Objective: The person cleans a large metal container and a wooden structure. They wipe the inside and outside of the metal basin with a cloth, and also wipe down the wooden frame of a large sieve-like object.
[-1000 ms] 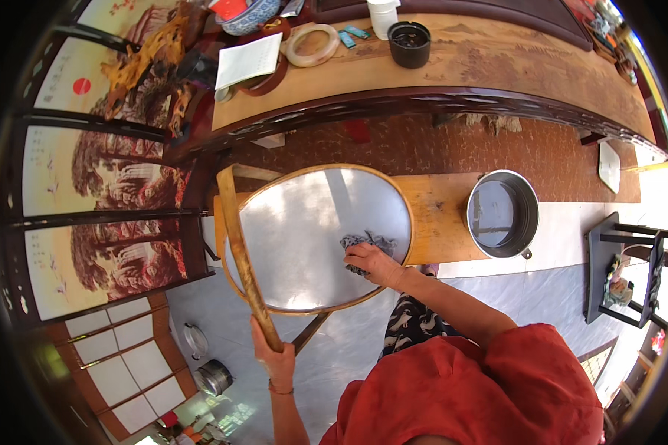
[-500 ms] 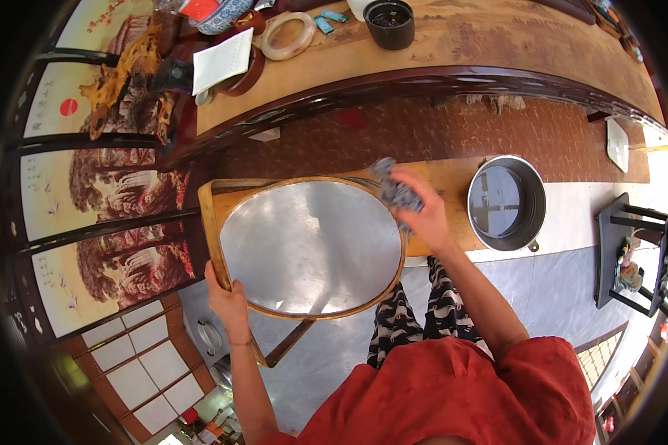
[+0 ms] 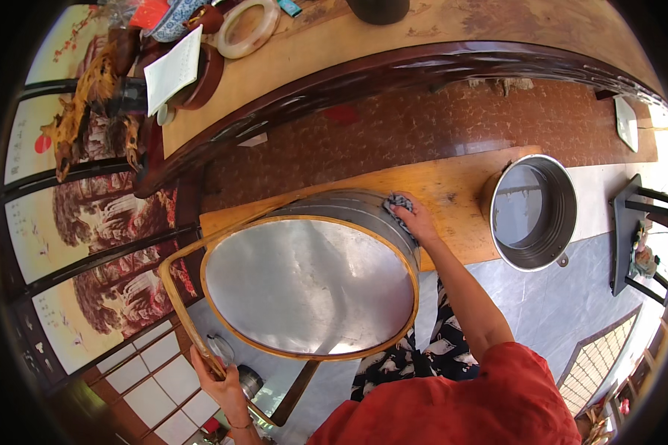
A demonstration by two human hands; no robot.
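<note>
Head view: biggest item is the long table point(image 3: 497, 22) across the top, pale wood surface, dark glossy front edge. Folding screen point(image 3: 59, 215) down the left, landscape panels in dark frames. Wooden bench point(image 3: 453, 178) runs below the table, at mid-height.

Metal vessel point(image 3: 312, 285) is left of center, over the left part of the bench and overhanging its near edge. Broad oval-looking shiny face tipped toward the person, gold-coloured rim around it, grey side wall showing along the far right. Contact with the bench is hidden — can't tell how it bears on it.

Red top point(image 3: 445, 404) at bottom, patterned trousers point(image 3: 460, 356) just above it, near the vessel's lower rim. Frame point(image 3: 182, 308), bent yellowish bar, stands out left of the vessel. Round metal pan point(image 3: 562, 222) on the bench's right end, liquid inside, well apart from the vessel. Dark stool point(image 3: 620, 230) farther right.

White notepad point(image 3: 174, 70) and pale ring point(image 3: 227, 37) at the table's left end.

Left hand point(image 3: 221, 384): fingers wrapped around the lower part of the frame. Right hand point(image 3: 416, 219): fingers curled on a bunched grey cloth point(image 3: 398, 204) — cloth against the vessel's side wall, upper right.
</note>
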